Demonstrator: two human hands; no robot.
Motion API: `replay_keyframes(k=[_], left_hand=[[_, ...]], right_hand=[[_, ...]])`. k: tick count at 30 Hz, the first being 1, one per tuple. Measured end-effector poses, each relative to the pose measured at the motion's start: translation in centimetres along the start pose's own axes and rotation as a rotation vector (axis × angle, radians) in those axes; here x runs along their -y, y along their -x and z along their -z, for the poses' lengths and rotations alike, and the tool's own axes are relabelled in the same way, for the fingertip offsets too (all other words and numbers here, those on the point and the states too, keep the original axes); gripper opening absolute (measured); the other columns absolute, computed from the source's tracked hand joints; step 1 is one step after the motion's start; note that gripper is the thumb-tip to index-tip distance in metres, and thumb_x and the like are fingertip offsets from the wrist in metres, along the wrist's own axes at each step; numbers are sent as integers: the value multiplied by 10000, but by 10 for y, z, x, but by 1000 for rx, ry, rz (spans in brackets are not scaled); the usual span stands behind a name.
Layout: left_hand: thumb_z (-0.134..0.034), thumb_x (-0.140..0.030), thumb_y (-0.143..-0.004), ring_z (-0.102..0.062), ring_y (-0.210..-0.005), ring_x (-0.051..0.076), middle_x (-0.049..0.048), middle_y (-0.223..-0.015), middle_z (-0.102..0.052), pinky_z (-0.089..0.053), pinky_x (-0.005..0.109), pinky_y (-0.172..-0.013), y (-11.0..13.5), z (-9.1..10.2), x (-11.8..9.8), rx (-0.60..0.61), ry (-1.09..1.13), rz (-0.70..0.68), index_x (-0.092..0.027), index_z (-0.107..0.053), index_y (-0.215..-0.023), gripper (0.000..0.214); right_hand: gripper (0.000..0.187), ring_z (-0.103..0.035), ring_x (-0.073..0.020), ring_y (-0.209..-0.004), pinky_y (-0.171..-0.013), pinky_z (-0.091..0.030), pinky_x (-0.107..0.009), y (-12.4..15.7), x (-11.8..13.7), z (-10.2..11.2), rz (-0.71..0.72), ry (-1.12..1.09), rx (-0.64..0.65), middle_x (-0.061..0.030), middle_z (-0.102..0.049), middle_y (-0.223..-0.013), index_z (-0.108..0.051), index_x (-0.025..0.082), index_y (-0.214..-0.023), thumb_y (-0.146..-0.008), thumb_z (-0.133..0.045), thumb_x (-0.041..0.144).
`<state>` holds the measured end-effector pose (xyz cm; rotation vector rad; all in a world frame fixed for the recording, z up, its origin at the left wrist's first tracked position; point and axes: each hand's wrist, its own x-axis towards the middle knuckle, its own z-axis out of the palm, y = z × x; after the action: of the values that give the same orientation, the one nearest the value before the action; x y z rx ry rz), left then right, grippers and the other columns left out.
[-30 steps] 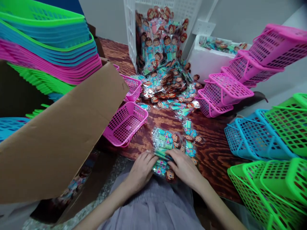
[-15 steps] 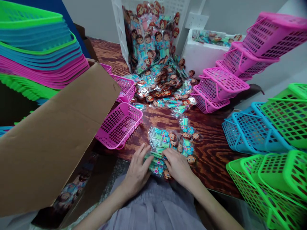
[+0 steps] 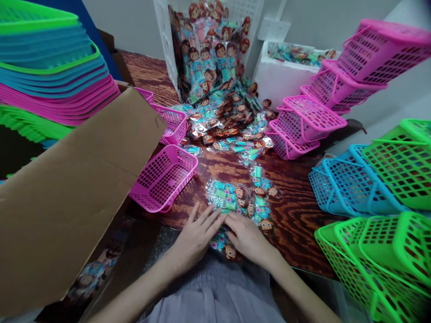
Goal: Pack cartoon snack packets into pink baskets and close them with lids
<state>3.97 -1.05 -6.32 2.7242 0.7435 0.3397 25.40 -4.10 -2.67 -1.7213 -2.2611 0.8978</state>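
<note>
My left hand point(image 3: 198, 231) lies with its fingers stretched and slightly apart over a row of small clear-wrapped packets. Its fingertips meet those of my right hand point(image 3: 247, 235), whose fingers are bent together around the packets' edge, thumb tucked below. The packets point(image 3: 224, 195) show green and blue contents and cartoon-head ends pointing right; they overlap at the table's front edge. More of them point(image 3: 230, 251) peek out below my hands. What sits directly beneath my fingers is mostly hidden. A few loose packets point(image 3: 262, 206) rest just right of the row.
A pink basket point(image 3: 164, 177) stands left of my hands, beside a cardboard flap point(image 3: 84, 175). Behind lies a packet heap point(image 3: 229, 112) spilling from a white crate point(image 3: 170, 58). Pink baskets point(image 3: 308, 116), blue baskets point(image 3: 350, 184) and green baskets point(image 3: 367, 251) line the right; nested baskets point(image 3: 50, 76) rise at left.
My left hand has gone from holding the packets' side, thumb up, to lying flatter across them with fingers extended rightward. My right hand has shifted slightly left. The view has moved a little.
</note>
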Motion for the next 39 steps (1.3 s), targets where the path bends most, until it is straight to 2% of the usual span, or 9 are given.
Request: replay_keyframes(k=[2,4,7,10,15,21,30,34,39], left_hand=[[-453,-9,-839,-500,-1245,253,105,-1325,-588,-244,532,-1167,-7,5,2,86,40,-29,-167,-350,-1473,662],[-468,-47,-879,-535,-1153,233,89,-1266,-613,-356,445,-1095,-11,7,2,122,75,-13,-176,-425,-1413,551],[-476,-85,-916,-518,-1147,237,91,-1294,-591,-400,405,-1032,-11,8,0,119,98,12,-183,-447,-1388,482],[-462,-71,-915,-502,-1155,241,87,-1302,-582,-385,410,-1041,-8,7,-1,102,111,31,-184,-448,-1379,477],[-454,-69,-915,-485,-1156,244,81,-1302,-576,-381,412,-1039,-6,3,-2,72,158,57,-192,-450,-1374,476],[-485,-67,-893,-472,-1158,249,88,-1330,-560,-376,426,-1046,-3,2,-1,54,195,64,-191,-456,-1368,492],[-496,-51,-866,-466,-1171,242,74,-1282,-574,-380,420,-1049,-2,-3,-3,39,169,88,-195,-491,-1324,480],[-480,-39,-858,-458,-1184,245,80,-1284,-573,-367,431,-1070,-1,-3,-4,26,158,85,-185,-487,-1326,490],[-466,-13,-839,-460,-1182,253,81,-1302,-566,-381,446,-1058,-1,-3,-3,9,165,79,-185,-479,-1342,532]], right_hand=[[102,-617,-189,-852,-779,-450,-290,-11,-13,14,-6,-132,94,-24,-683,-897,-679,193,-902,-908,-579,211],[197,-608,-178,-809,-759,-441,-283,-27,-25,25,-71,-180,-2,-12,-683,-840,-677,195,-852,-951,-536,289],[242,-564,-239,-1043,-893,-409,-342,-58,-34,29,-201,-10,-303,-87,-675,-1094,-644,166,-1129,-952,-541,294],[541,-485,-307,-1182,-945,-375,-401,-88,-32,21,-252,178,-257,-160,-589,-1268,-525,137,-1340,-854,-687,309],[217,-559,-233,-1018,-849,-392,-306,-112,-40,31,-285,139,-189,-86,-629,-1057,-656,161,-983,-776,-707,202],[172,-587,-183,-789,-691,-390,-259,-80,-51,65,-327,-40,-310,19,-621,-828,-576,221,-924,-786,-672,259],[600,-506,-277,-1287,-1065,-360,-381,-21,-16,13,-151,-26,5,-126,-567,-1380,-494,188,-1355,-798,-707,251],[397,-582,-257,-1189,-991,-428,-379,-9,-14,13,-225,-164,34,-89,-629,-1297,-526,223,-1308,-922,-559,308],[144,-606,-252,-981,-863,-464,-375,-3,-12,16,-170,109,-72,-78,-665,-1000,-609,211,-972,-906,-505,137]])
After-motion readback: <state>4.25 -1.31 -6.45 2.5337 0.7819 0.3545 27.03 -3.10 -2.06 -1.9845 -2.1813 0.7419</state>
